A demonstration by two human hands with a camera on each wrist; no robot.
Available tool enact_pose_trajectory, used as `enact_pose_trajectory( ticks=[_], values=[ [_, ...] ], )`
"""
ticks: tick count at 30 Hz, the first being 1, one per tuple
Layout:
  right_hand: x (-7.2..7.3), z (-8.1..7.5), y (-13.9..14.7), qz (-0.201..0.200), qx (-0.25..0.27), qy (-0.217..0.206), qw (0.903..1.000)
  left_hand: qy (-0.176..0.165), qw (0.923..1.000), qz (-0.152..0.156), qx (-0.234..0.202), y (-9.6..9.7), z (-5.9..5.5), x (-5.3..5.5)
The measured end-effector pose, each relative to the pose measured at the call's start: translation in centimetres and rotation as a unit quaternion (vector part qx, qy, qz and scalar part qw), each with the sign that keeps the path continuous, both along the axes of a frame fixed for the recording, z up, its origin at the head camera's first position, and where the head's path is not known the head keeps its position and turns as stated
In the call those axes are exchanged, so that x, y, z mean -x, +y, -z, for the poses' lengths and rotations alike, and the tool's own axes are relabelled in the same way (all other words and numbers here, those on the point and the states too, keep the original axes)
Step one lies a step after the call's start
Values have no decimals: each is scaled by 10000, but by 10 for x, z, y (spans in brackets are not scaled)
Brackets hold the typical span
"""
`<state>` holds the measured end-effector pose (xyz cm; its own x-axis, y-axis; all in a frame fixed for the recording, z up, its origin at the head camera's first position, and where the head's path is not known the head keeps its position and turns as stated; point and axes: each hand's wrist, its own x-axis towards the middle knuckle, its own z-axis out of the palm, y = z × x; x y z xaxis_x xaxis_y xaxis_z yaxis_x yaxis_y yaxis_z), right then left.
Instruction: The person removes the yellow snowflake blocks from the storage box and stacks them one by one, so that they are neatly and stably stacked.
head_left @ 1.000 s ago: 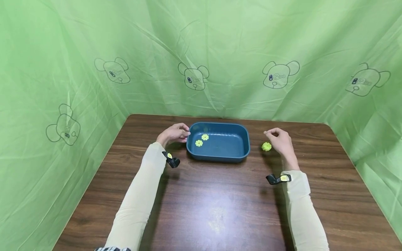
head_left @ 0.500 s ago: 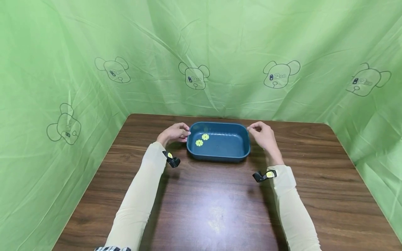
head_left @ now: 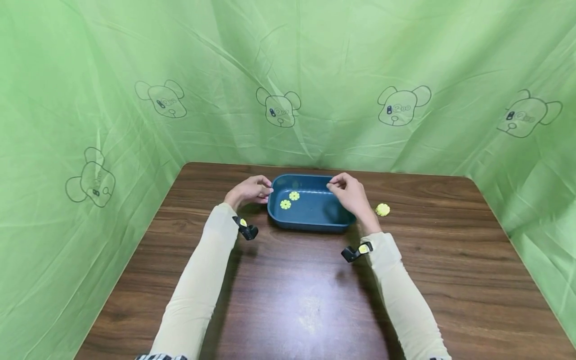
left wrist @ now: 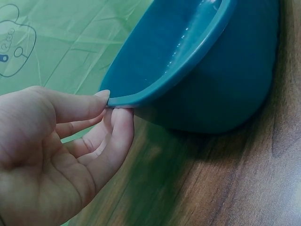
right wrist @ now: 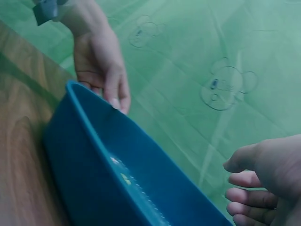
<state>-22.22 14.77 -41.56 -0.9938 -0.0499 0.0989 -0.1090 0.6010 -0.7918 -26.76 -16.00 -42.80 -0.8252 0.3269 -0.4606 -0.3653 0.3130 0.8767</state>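
Observation:
A dark blue rectangular plastic tub (head_left: 310, 226) stands on the table. My left hand (head_left: 252, 190) pinches the rim of its left end; the left wrist view shows thumb above the lip and fingers underneath. Two flower-shaped yellow discs, a nearer one (head_left: 285, 204) and a farther one (head_left: 294, 196), lie on the tub's floor at the left. My right hand (head_left: 352, 195) hovers over the tub's right end. In the right wrist view its thumb (right wrist: 242, 159) and fingers are bent and slightly apart, with nothing seen between them. A stack of yellow discs (head_left: 383, 209) sits to the right of the tub.
The brown wooden table (head_left: 270, 295) reaches toward me and to both sides. Behind it and at its sides hangs a green curtain (head_left: 333, 125) with printed bear heads. Each wrist wears a black camera mount, such as the right one (head_left: 357, 251).
My right hand has moved left from beside the disc stack, across the tub's right rim, to above the tub. My left hand and the tub have stayed put.

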Motion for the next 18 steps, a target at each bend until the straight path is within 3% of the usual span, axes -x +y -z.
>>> enact_pose_trajectory(
  ticks=[6, 13, 18],
  values=[
    [2, 7, -22, -188, -12, -173, 9997, -179, 9997, -124, 52, 2, -1, 1],
    [2, 19, -43, -332, 45, -512, 9981, -343, 9994, -17, 14, 4, -15, -4],
    [5, 28, -58, -462, -23, -497, 9977, -247, 9996, -94, 38, 3, -5, 0]
  ],
)
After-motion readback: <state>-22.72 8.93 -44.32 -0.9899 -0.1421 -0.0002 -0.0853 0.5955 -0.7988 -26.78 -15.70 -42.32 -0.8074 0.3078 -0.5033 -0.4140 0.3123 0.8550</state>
